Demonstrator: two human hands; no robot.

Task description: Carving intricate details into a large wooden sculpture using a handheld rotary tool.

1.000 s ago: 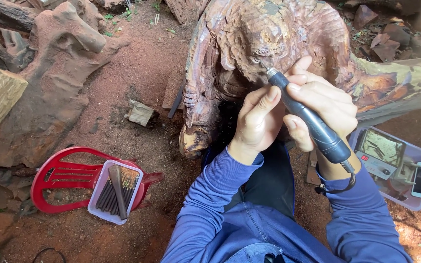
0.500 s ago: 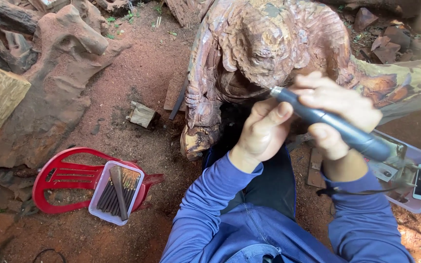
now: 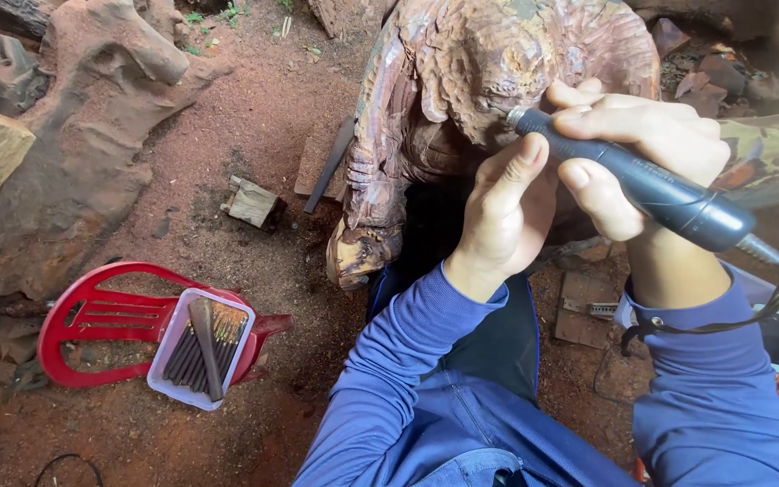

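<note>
**Rotary tool at the carved wood figure**

The large reddish-brown carved wooden sculpture (image 3: 498, 81) stands on red earth, and everything else is placed from it. Left of it lies a big pale weathered root slab (image 3: 92, 135). Below and left of it, a red plastic chair (image 3: 101, 325) lies tipped over, and on it rests a white rectangular plastic tub (image 3: 166, 374) filled with dark metal carving bits.

The right hand (image 3: 642, 153) has its fingers wrapped around a dark blue cylindrical rotary handpiece (image 3: 642, 185), whose tip meets the sculpture's front. The left hand (image 3: 507, 212) rests against the carving below the tip, fingers curled together, thumb raised.

Compared with half a second ago, the handpiece sits slightly higher.
</note>
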